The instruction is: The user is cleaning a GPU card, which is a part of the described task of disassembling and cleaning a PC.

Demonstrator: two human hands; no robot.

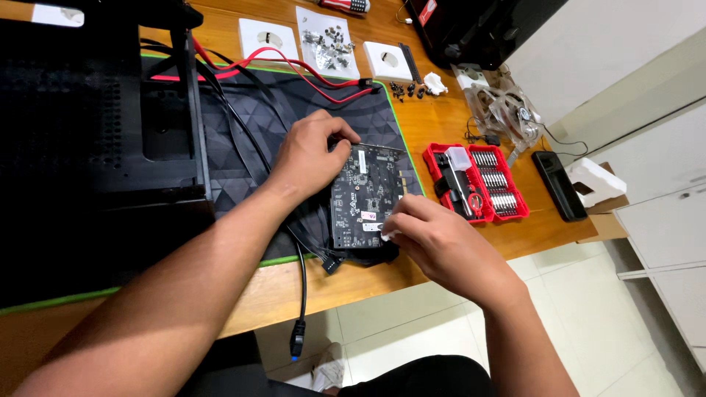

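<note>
Circuit board point(365, 195) lies flat at centre of the black mat point(250, 140), solder side up; left hand point(309, 158) clamps its 10 o'clock edge to steady it; right hand point(434, 239) pinches a small white scrap point(387, 235) at its 5 o'clock corner; red bit set point(478, 184) open at 3 o'clock, within reach.
</note>
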